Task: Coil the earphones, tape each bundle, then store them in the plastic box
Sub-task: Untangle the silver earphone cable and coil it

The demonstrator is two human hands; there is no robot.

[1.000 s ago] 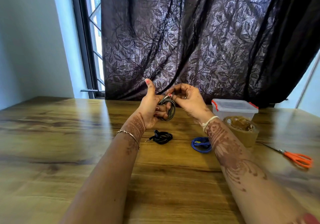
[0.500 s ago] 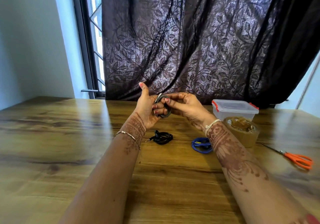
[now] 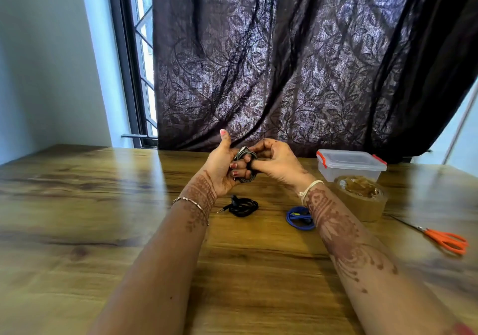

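While the plastic box (image 3: 349, 165) sits far right on the table (image 3: 77, 205) with its lid shut, what is inside is hard to see. The left hand (image 3: 219, 169) and right hand (image 3: 276, 162) are close together above the table, both gripping a grey earphone coil (image 3: 245, 153) that their fingers mostly hide. A black earphone bundle (image 3: 243, 206) lies under the hands, and the right arm (image 3: 344, 244) hides part of a blue earphone bundle (image 3: 297, 218) beside it.

Thin bracelet (image 3: 191, 201), pale thread (image 3: 309, 188), henna patterns (image 3: 333, 222)
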